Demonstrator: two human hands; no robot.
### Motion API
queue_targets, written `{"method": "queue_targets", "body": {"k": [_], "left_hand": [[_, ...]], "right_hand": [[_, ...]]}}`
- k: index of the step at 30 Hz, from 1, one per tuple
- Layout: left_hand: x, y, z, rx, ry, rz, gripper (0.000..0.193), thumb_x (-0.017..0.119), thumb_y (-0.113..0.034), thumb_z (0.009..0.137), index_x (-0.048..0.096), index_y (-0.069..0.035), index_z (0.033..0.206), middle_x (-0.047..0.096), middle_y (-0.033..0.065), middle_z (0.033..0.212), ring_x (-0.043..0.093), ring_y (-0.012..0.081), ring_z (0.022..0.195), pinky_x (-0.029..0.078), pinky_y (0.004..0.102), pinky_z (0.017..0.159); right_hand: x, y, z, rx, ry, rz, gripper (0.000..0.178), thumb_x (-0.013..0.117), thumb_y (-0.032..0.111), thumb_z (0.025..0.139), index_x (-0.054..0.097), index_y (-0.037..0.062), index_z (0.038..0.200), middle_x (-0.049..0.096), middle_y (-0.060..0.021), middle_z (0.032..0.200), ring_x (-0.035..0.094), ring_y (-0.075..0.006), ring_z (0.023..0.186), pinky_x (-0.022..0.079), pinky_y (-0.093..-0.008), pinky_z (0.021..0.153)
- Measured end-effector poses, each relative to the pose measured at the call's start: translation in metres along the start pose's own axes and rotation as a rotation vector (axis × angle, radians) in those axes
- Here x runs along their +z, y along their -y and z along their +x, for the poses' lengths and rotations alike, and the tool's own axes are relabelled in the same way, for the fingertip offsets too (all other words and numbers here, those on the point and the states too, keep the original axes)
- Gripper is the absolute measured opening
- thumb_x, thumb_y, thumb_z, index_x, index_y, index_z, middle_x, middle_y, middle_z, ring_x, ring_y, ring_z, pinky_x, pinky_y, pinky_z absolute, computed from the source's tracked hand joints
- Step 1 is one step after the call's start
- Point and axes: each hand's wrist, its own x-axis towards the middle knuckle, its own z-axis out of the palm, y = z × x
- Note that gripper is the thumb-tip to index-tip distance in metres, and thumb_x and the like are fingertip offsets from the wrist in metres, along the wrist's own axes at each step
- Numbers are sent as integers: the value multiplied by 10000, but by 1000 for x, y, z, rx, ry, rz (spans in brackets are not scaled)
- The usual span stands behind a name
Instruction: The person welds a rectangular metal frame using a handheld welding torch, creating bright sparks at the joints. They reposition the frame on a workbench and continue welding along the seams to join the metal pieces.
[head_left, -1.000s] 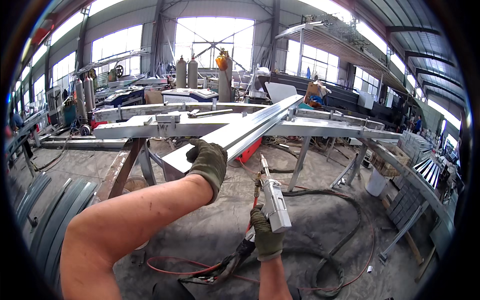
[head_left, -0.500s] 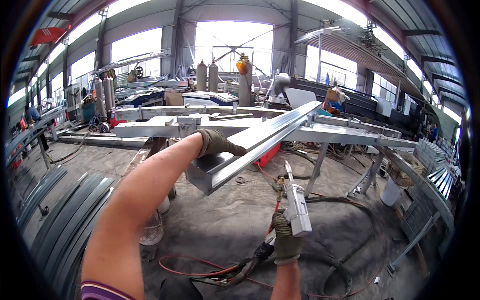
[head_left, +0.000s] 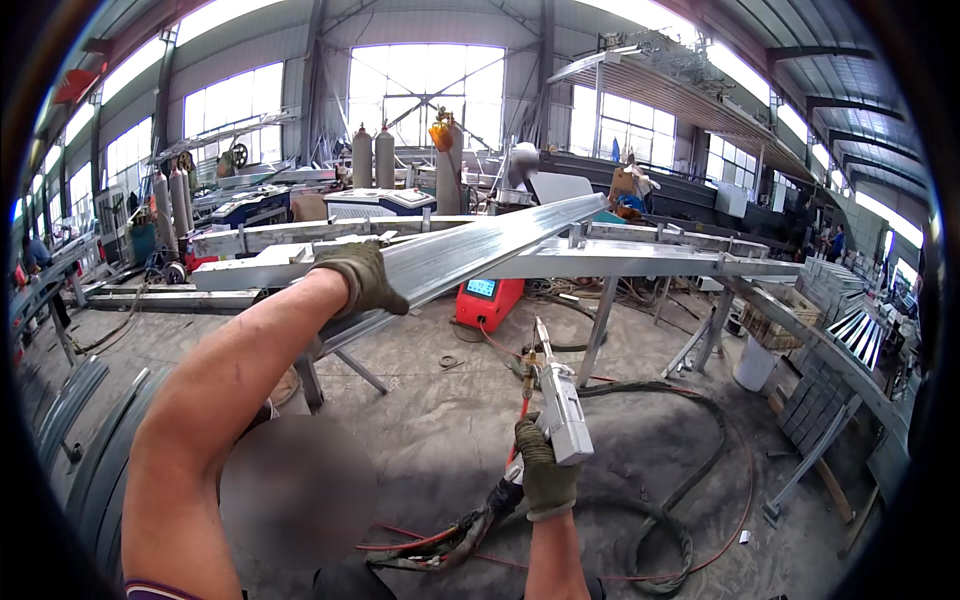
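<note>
My left hand (head_left: 365, 277), in a dark green work glove, is closed on the near end of a long shiny metal channel profile (head_left: 480, 240). The profile lies slanted over the supporting frame (head_left: 620, 263), its broad ribbed face showing and its far end to the right. My right hand (head_left: 548, 472), gloved too, is wrapped round the handle of a pale grey welding gun (head_left: 566, 415). The gun's narrow nozzle points up and away, apart from the profile. Red and black hoses (head_left: 487, 518) run from its underside to the floor.
A red machine with a lit screen (head_left: 489, 300) stands under the frame. A thick black hose (head_left: 715, 430) loops across the floor at right. A white bucket (head_left: 755, 362) and stacked metal tubes (head_left: 815, 400) stand further right; curved-looking profiles (head_left: 115, 430) lie left. Gas cylinders (head_left: 362, 158) stand behind.
The profile has been turned over, from its open channel side to its broad ribbed face. My left hand has moved left with it. The red machine is now more exposed; the gun stays in my right hand.
</note>
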Motion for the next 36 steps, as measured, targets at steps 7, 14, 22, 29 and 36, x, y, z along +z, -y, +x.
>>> {"method": "queue_targets", "body": {"k": [7,14,22,29,36], "left_hand": [[65,-27,-21,85,-162,238,901,896,-582,777,622,31,1378,746,259,1280,744,383,1170,594,486,999],[66,-47,-25,252,-48,127,274,683,-127,949,832,-35,1160,784,232,1262,787,378,1138,630,490,932],[31,-14,24,515,136,233,493,509,-344,996,767,46,1152,780,232,1105,757,345,1014,576,516,937],[5,18,-56,416,-526,-654,306,600,-223,1076,706,-25,1283,764,157,1013,720,255,850,585,398,830],[105,65,-168,528,-822,-887,256,723,-100,1031,667,-23,1270,731,124,1008,719,217,911,574,376,791]], "right_hand": [[-10,-9,0,43,9,-136,191,798,76,959,702,41,1121,692,-10,957,642,-119,820,537,-313,702],[2,-1,-6,110,-16,-60,176,798,106,983,706,55,1125,659,11,915,599,-107,769,490,-292,650],[17,4,-8,107,50,4,157,770,76,990,717,28,1130,674,-5,885,612,-107,720,495,-278,632],[11,14,-18,55,71,-96,175,754,65,996,718,18,1160,677,-12,912,633,-107,749,513,-283,639],[41,54,-59,104,252,-160,196,736,81,1023,703,9,1202,669,-11,913,634,-100,729,525,-280,642]]}}
